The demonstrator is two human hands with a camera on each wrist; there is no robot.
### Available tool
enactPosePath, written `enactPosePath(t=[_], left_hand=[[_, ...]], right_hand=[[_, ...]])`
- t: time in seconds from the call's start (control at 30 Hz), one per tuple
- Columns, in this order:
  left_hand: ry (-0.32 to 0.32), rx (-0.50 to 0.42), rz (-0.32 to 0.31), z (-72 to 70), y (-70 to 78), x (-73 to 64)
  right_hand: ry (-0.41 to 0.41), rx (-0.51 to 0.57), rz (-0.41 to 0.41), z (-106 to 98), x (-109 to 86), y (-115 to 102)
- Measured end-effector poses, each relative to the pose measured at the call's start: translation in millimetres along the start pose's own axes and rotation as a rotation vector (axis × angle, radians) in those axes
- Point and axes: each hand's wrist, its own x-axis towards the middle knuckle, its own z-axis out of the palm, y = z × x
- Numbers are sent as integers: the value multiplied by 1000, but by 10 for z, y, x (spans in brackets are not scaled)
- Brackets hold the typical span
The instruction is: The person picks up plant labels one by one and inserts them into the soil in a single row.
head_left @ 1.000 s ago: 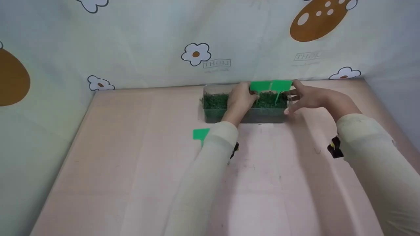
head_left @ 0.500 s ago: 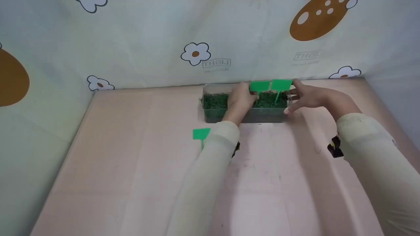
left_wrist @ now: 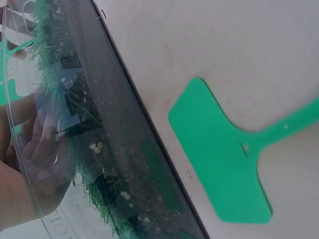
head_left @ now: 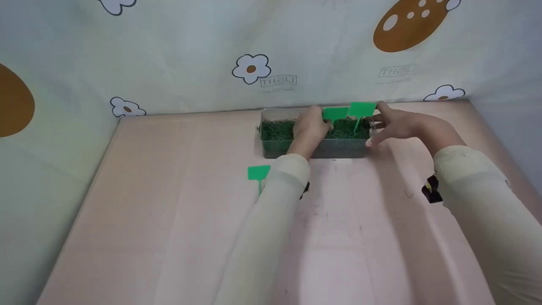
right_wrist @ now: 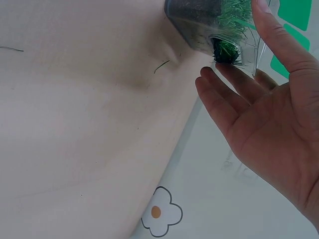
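Observation:
A clear plastic box (head_left: pixel 343 149) of dark soil and short green grass (head_left: pixel 277 130) stands at the table's far edge. Over its middle, my left hand (head_left: pixel 311 125) pinches a green T-shaped plant label (head_left: pixel 335 113) low, near the grass. A second plant label (head_left: pixel 362 109) stands slightly tilted in the grass to the right, partly overlapping the first. My right hand (head_left: pixel 400 123) is at the box's right end, fingers spread and thumb by the front corner; the right wrist view shows its fingertips (right_wrist: pixel 207 72) right at the end wall.
Another green plant label (head_left: pixel 258 173) lies on the pink table (head_left: pixel 169 203), its stem partly under the left sleeve. A patterned cloth wall (head_left: pixel 190 63) rises directly behind the box. Small dark bits lie on the table in front.
The plant label in my left hand has sunk slightly lower toward the grass. My right hand has stayed in place at the box's end.

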Motion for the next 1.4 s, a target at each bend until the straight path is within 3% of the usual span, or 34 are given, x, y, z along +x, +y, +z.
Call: enactPosePath(t=[0.43,0.63,0.93,1.4], left_hand=[[-21,-39,-11,-64,-47,-33],[-25,-81,21,-121,-91,-48],[-23,-74,65,-199,-154,-90],[13,-188,71,-315,-254,-147]], right_hand=[[11,-3,4,23,-27,-21],[6,7,-10,18,-26,-18],[4,10,-12,15,-16,-2],[-2,6,-4,5,0,12]])
